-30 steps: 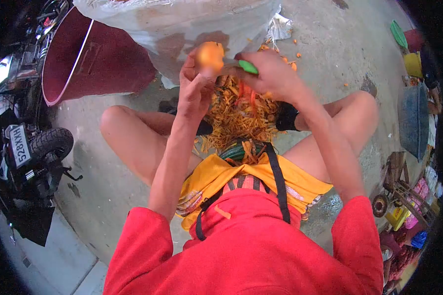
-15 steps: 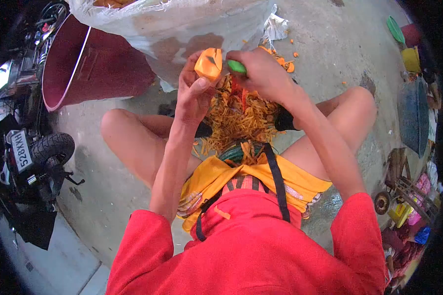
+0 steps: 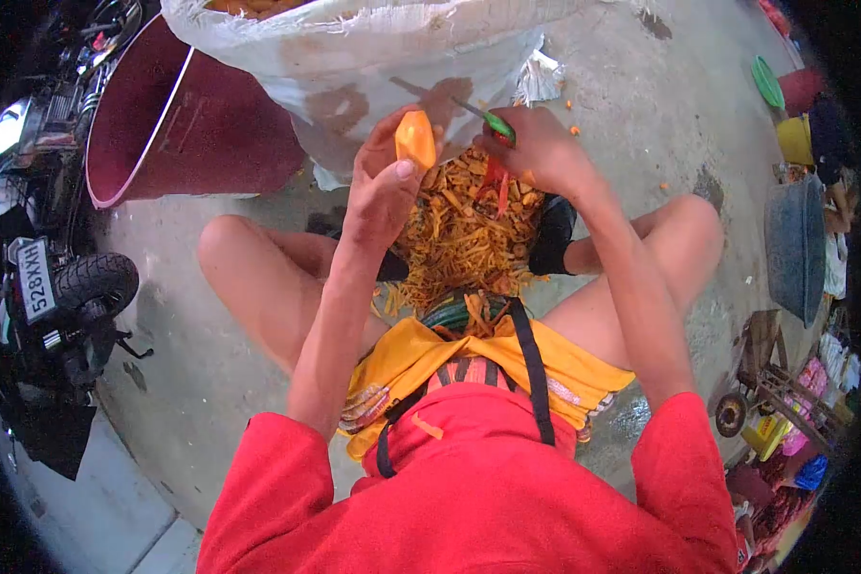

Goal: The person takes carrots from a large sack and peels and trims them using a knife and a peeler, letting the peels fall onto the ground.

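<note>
My left hand (image 3: 385, 182) grips a smooth, peeled orange piece of carrot (image 3: 415, 140) between thumb and fingers, held upright. To its right, my right hand (image 3: 538, 145) is closed around the green handle of a small knife (image 3: 498, 127). The thin blade points up and left, apart from the carrot. Below both hands, a heap of orange peelings (image 3: 469, 234) lies between my legs, with a red strip (image 3: 499, 187) on it. More peelings rest on a dark green round thing (image 3: 448, 314) against my yellow shorts.
A white woven sack (image 3: 430, 57) with orange contents stands in front. Left of it is a tilted maroon bucket (image 3: 201, 134), beyond it a motorcycle (image 3: 77, 287). On the right are a grey-blue tub (image 3: 794, 249), a wheeled metal frame (image 3: 784, 383) and part of another person (image 3: 837, 182).
My right hand has moved right and slightly down with the knife, away from the carrot. My left hand has turned the carrot, which now shows a smooth, narrower side.
</note>
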The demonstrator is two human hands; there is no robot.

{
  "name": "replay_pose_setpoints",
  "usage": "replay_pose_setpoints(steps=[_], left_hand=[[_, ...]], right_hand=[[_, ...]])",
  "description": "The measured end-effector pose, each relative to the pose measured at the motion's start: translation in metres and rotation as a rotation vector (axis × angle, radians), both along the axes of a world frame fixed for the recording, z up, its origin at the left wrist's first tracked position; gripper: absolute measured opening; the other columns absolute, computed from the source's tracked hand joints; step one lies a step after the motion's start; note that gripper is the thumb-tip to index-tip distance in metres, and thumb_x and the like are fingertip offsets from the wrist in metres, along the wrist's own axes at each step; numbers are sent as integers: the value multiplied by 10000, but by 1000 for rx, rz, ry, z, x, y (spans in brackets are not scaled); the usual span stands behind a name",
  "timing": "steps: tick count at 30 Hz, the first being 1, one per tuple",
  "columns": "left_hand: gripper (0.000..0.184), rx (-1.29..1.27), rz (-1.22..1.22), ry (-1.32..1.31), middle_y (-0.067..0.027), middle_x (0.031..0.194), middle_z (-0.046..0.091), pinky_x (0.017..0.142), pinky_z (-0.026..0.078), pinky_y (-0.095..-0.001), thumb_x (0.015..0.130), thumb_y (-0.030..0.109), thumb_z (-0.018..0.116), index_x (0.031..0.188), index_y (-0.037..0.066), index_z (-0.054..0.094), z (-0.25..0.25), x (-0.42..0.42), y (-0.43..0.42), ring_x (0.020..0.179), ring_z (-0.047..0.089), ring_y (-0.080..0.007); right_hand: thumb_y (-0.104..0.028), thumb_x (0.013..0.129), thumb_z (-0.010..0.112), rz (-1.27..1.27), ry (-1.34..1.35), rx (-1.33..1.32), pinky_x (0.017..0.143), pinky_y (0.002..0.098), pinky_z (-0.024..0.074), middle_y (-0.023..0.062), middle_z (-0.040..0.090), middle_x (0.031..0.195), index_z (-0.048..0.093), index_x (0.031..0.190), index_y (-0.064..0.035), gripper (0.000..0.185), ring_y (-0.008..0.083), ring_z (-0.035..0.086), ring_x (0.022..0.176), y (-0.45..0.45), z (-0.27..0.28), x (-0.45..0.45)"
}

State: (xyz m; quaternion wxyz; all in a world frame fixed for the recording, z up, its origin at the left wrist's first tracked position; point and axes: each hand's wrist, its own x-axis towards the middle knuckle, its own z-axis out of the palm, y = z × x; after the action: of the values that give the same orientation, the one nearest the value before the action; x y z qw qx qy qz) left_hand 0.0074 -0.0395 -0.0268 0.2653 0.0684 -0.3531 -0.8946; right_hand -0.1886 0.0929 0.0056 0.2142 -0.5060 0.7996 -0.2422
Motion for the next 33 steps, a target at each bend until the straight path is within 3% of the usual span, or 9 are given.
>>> replay_pose_setpoints(steps=[7, 16, 24, 26, 27, 29, 30, 32, 33], left_hand=[[602, -189, 91, -226, -111, 1302, 627, 1007, 508, -336, 834, 60, 775, 1384, -33, 548, 7, 1, 1, 1164, 628, -199], [476, -236, 185, -326, -102, 1157, 694, 918, 541, -297, 830, 52, 794, 1256, -42, 604, 4, 0, 7, 1036, 667, -165], [497, -289, 240, -319, -96, 1139, 705, 885, 556, -298, 822, 72, 807, 1271, -31, 621, -2, 5, 5, 997, 673, -149], [518, -504, 164, -189, -118, 1204, 693, 981, 522, -332, 937, 300, 705, 1318, -33, 596, -4, 7, -1, 1073, 675, -194], [518, -507, 164, -189, -118, 1204, 693, 981, 522, -332, 937, 300, 705, 1318, -33, 596, -3, 4, 0, 1073, 675, -194], [571, 72, 169, -257, -55, 1057, 680, 864, 523, -296, 1013, 516, 553, 1249, 0, 615, -3, 0, 4, 905, 653, -166], [571, 71, 184, -255, -55, 1057, 680, 864, 523, -296, 1013, 516, 553, 1249, 0, 615, -2, 1, 1, 905, 653, -166], [639, 283, -8, -309, -5, 870, 565, 684, 448, -273, 1028, 662, 402, 1086, 62, 616, 0, -2, -4, 715, 520, -121], [663, 306, 82, -530, 23, 751, 425, 566, 325, -266, 1013, 733, 322, 954, 119, 565, 11, -10, 2, 616, 377, -95]], right_hand=[[-211, 839, 718, 199, 64, -255, 740, 539, 515, 219, 687, 837, 635, 969, -40, 230, 458, 658, 853, 0, 7, 28], [-116, 773, 742, 200, 38, -190, 742, 545, 519, 225, 690, 871, 626, 995, -43, 261, 461, 657, 881, -5, 2, 30], [-218, 836, 720, 142, 16, -92, 767, 530, 527, 256, 695, 886, 675, 957, -16, 240, 463, 670, 896, -12, -30, 4], [-267, 867, 705, 87, 9, -32, 774, 525, 528, 265, 695, 887, 699, 938, -9, 268, 466, 672, 894, -9, -38, -10], [-301, 904, 689, 26, 20, 7, 742, 516, 515, 266, 684, 866, 687, 945, 3, 306, 465, 662, 856, -9, -33, -14], [-369, 953, 668, -6, -9, 28, 692, 508, 489, 280, 657, 804, 677, 942, 26, 395, 464, 653, 798, -8, -24, -18], [-369, 953, 668, 8, -8, 25, 692, 508, 489, 280, 657, 804, 677, 942, 26, 395, 464, 653, 798, -9, -20, -14], [-357, 932, 662, -6, 50, 25, 763, 537, 523, 261, 690, 855, 692, 915, -1, 358, 466, 673, 857, -4, -14, -4], [-357, 932, 662, -5, 47, 28, 763, 537, 523, 261, 690, 855, 692, 915, -1, 358, 466, 673, 857, -3, -8, 2]])
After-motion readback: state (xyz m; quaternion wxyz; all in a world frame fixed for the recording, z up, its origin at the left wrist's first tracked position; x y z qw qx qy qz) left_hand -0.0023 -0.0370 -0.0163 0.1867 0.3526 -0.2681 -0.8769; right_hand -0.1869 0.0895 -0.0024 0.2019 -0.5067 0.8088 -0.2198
